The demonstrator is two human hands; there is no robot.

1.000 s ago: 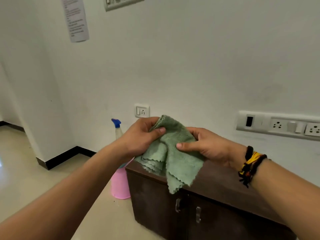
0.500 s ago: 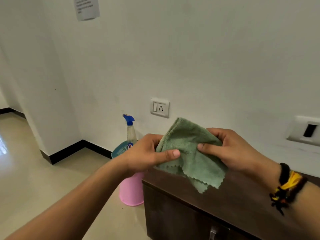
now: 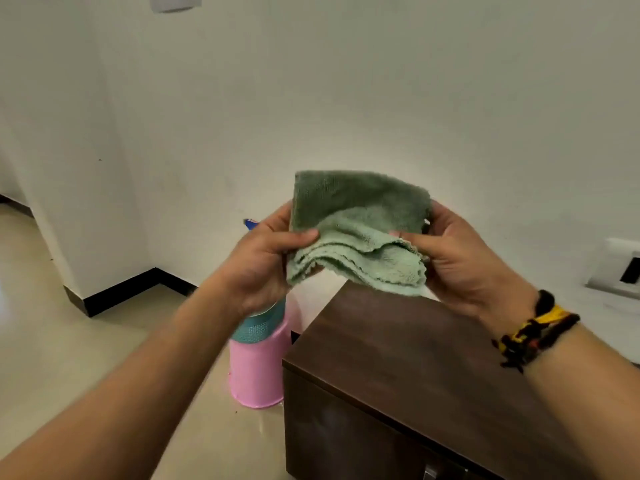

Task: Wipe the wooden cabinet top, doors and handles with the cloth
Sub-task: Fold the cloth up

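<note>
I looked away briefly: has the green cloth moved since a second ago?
Yes. The green cloth has shifted rightward against the cabinet top, from its left corner to further in, held above it by the left hand and right hand.

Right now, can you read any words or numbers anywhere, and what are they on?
No text can be read.
Paper on the wall: only its bottom edge shows, no words visible.
Spray bottle: mostly hidden behind the left hand, no label visible.
Cloth, cabinet, pink bin, wall socket: no writing on them.
</note>
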